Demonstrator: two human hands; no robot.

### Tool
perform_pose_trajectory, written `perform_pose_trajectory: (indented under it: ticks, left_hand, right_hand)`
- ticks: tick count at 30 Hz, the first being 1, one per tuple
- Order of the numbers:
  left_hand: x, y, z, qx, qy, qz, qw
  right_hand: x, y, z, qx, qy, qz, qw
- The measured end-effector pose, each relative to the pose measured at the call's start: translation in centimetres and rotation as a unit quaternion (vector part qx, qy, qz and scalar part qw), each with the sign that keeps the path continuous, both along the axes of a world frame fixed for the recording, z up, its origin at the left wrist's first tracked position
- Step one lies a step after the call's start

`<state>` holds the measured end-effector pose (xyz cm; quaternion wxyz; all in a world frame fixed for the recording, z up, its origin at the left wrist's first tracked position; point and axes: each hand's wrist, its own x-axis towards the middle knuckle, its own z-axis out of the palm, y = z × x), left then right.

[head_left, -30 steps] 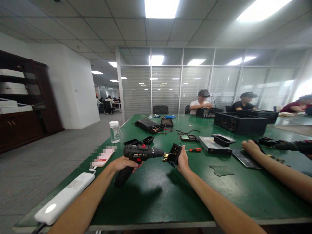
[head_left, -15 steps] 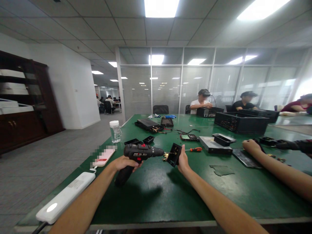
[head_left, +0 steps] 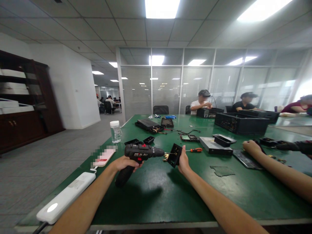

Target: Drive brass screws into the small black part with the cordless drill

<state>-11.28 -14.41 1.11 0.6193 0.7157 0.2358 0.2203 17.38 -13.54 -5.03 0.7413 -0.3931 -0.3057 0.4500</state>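
My left hand [head_left: 127, 163] is closed around the grip of a black cordless drill [head_left: 140, 152], which points right. The drill's bit reaches into a small black plastic box [head_left: 174, 155] with brass-coloured parts inside. My right hand [head_left: 183, 161] grips that box from its right side, tilted with the open face toward the drill. Whether the bit touches a screw is too small to tell. Below the bit, a cluster of brass-coloured pieces [head_left: 166, 157] shows by the box. Just beyond my right hand lies an orange-handled screwdriver [head_left: 196, 150].
A white power strip [head_left: 69, 195], a phone [head_left: 104, 157] and a clear bottle [head_left: 115, 132] line the left edge. Black boxes, a hard drive [head_left: 189, 138] and a grey metal drive [head_left: 215, 145] lie farther back. At right, a co-worker's hand [head_left: 252, 148] rests near another drill [head_left: 296, 147].
My hands, the drill and the black box stay almost in place. Across the table, a co-worker's hands have shifted slightly.
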Motion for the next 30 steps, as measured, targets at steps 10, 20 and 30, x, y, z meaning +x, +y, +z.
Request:
perform_pose_trajectory:
  ticks: [10, 20, 30]
  left_hand:
    - [0.1, 0.0, 0.0, 0.011, 0.002, 0.003, 1.000]
    - [0.2, -0.3, 0.3, -0.003, 0.003, 0.007, 1.000]
    - [0.1, -0.3, 0.2, 0.013, 0.005, 0.014, 1.000]
  right_hand:
    - [-0.1, -0.1, 0.2, -0.016, 0.015, -0.003, 1.000]
    - [-0.4, -0.6, 0.8, -0.030, 0.038, 0.019, 0.999]
    - [-0.6, -0.9, 1.1, -0.041, 0.037, 0.011, 0.998]
